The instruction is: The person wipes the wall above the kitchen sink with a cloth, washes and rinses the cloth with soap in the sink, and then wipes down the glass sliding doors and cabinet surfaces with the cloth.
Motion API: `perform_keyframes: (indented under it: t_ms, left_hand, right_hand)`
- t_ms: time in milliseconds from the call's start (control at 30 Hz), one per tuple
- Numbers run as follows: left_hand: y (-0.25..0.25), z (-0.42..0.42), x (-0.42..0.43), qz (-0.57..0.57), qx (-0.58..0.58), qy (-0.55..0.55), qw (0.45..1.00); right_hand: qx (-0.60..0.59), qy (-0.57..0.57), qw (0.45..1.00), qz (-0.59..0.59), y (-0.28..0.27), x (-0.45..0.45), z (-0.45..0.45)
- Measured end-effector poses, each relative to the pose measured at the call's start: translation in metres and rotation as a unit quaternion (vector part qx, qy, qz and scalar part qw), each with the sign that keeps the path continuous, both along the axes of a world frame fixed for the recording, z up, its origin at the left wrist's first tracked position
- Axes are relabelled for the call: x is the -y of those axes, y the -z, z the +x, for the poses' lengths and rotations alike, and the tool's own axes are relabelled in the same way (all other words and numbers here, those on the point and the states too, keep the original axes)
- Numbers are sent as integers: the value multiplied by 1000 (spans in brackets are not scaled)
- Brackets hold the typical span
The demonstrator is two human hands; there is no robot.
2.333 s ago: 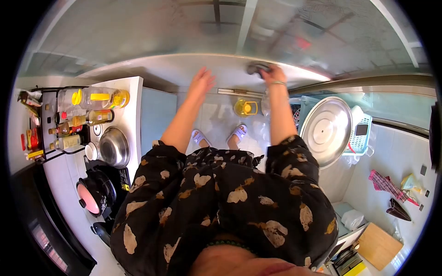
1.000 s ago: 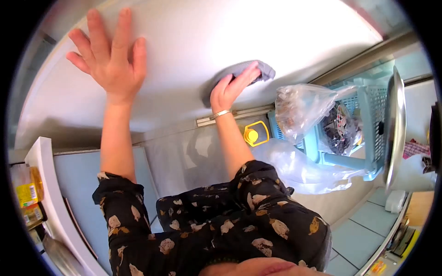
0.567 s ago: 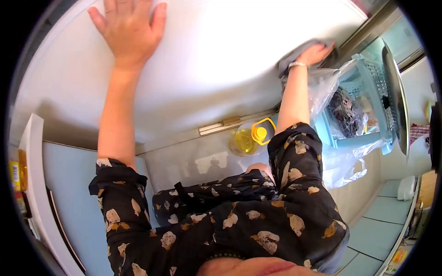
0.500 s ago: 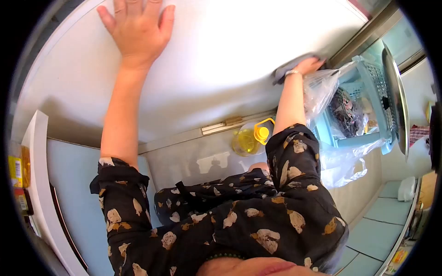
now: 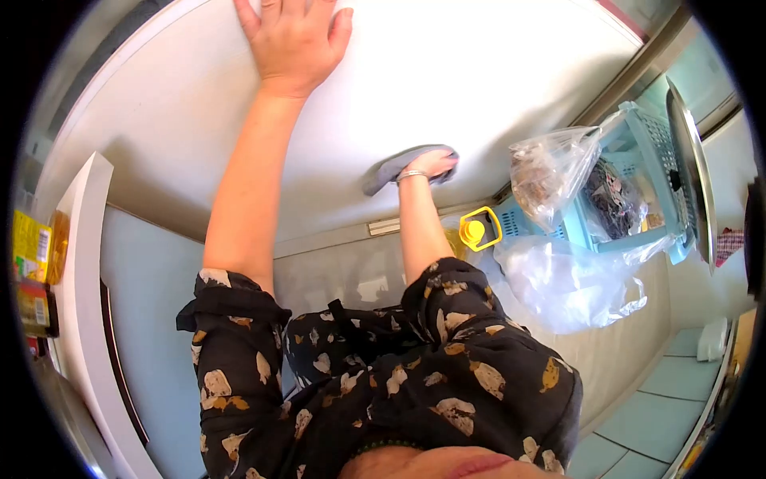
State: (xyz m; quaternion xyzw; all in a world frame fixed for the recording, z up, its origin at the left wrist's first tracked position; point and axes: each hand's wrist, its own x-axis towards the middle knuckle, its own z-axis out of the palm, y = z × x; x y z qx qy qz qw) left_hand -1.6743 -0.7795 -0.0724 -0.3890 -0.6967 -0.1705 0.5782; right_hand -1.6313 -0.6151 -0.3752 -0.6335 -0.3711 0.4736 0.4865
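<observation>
A large white panel (image 5: 375, 88) fills the upper part of the head view. Flat against it near the top edge lies my left hand (image 5: 297, 46), its visible fingers spread and nothing held. My right hand (image 5: 436, 163) presses a grey cloth (image 5: 384, 174) against the panel's lower middle; the fingers lie over the cloth, and a bracelet circles the wrist. Below and to the right of that hand, partly behind the forearm, is a bottle with a yellow cap and handle (image 5: 474, 233).
A light-blue plastic basket (image 5: 678, 199) at right holds bagged items, with a filled clear bag (image 5: 546, 176) beside it and a white plastic bag (image 5: 566, 283) below. A round metal lid (image 5: 692, 160) leans at the basket's far side. Yellow-labelled packages (image 5: 32, 247) stand at far left.
My right hand has swept left across the panel with the cloth, away from the basket. In view, my left hand appears farther right, still flat. The filled clear bag is now more exposed.
</observation>
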Motion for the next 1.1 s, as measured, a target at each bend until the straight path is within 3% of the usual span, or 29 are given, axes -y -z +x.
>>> perform_keyframes:
  t_ms: [33, 100, 267, 367, 433, 500, 533, 567, 600, 667, 733, 800, 867, 967, 1033, 1100]
  left_hand:
    - [2, -1, -1, 3, -1, -6, 1000]
    - [2, -3, 1, 5, 14, 5, 1000]
    - [-4, 0, 5, 2, 31, 9, 999]
    - [-6, -7, 18, -17, 54, 66, 996]
    - [0, -14, 27, -27, 68, 104, 992]
    - [12, -18, 39, 35, 70, 211, 974]
    - [21, -20, 46, 67, 70, 266, 959]
    - [36, -15, 60, 44, 82, 183, 979]
    - [55, -11, 72, 53, 104, 126, 985]
    - [93, -7, 99, 81, 156, 27, 984]
    - [125, -7, 123, 106, 187, -22, 976]
    - [149, -8, 142, 163, 290, -72, 940]
    - [167, -12, 152, 162, 309, -59, 935]
    - [167, -12, 155, 158, 337, -30, 928]
    - [168, -10, 163, 159, 345, -36, 924]
    - [174, -12, 174, 175, 338, 52, 923]
  right_hand:
    - [-60, 14, 994, 94, -33, 2, 7]
    - [-6, -41, 960, 275, -83, -15, 12]
    - [37, -68, 846, 527, -240, -13, 9]
    - [139, -121, 733, 655, -262, 24, -7]
    - [211, -197, 637, 715, -248, 49, -7]
    - [264, -325, 474, 775, -208, 63, -8]
    - [349, -365, 336, 795, -182, 64, -9]
    - [264, -338, 223, 876, -144, 50, -18]
    - [275, -304, 77, 909, -144, 41, -10]
    - [339, -565, 116, 743, -160, 19, 2]
    - [417, -622, 242, 617, -232, 19, 13]
    - [322, -439, 470, 695, -274, 12, 15]
    - [252, -179, 540, 783, -328, 29, 6]
    - [194, -120, 533, 815, -345, 74, -29]
    - [207, -182, 478, 834, -338, 122, -40]
    - [190, -265, 409, 852, -320, 160, -55]
